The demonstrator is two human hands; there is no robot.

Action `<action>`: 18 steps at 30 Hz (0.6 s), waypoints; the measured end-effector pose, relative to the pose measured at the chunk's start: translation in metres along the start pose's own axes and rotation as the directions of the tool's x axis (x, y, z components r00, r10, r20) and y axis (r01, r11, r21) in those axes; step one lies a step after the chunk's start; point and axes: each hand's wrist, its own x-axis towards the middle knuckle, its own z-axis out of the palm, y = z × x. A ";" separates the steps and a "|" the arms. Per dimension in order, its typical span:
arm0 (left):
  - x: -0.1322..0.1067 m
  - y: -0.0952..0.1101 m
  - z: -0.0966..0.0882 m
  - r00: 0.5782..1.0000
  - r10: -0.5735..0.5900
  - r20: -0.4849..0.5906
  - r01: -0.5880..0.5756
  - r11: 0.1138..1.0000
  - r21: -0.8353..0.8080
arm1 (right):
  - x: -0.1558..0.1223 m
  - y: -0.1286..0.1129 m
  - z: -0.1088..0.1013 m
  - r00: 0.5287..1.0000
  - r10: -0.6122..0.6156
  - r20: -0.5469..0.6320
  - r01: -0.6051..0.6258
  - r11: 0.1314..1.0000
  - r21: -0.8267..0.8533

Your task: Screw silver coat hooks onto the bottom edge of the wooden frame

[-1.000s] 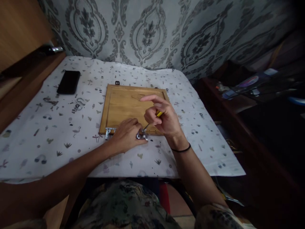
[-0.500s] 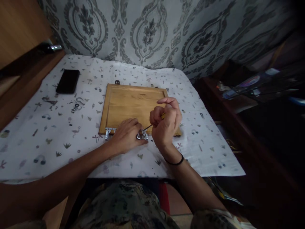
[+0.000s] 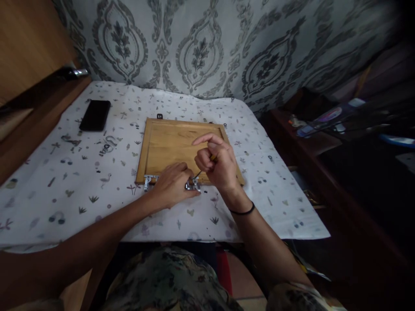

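Note:
A wooden panel [image 3: 171, 147] with a raised frame lies flat before me. Metal hinges line its near edge, one at the left corner [image 3: 147, 182] and another hinge [image 3: 195, 185] to the right of it. My left hand [image 3: 173, 183] rests over the near edge, its thumb and fingers closed around the right hinge. Wrapped round a screwdriver [image 3: 213, 158] with a yellow handle is my right hand [image 3: 218, 162], index finger raised. The thin shaft slants down to the left, its tip at the right hinge beside my left fingers; the exact contact is hidden.
A black phone [image 3: 95, 115] lies on the patterned white tablecloth [image 3: 110, 172] at the left. Small dark pieces [image 3: 159, 116] sit by the panel's far edge. A wooden ledge [image 3: 42, 125] borders the left side; a bottle [image 3: 330, 116] lies on dark furniture at the right.
My right hand has turned and shifted slightly left and up, the screwdriver with it. My left hand stays at the hinge. The view has tilted slightly.

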 end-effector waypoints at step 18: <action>0.000 0.002 -0.002 1.000 0.001 0.007 -0.001 0.999 0.044 | 0.000 0.011 0.016 0.947 -0.163 -0.278 0.136 0.984 -0.112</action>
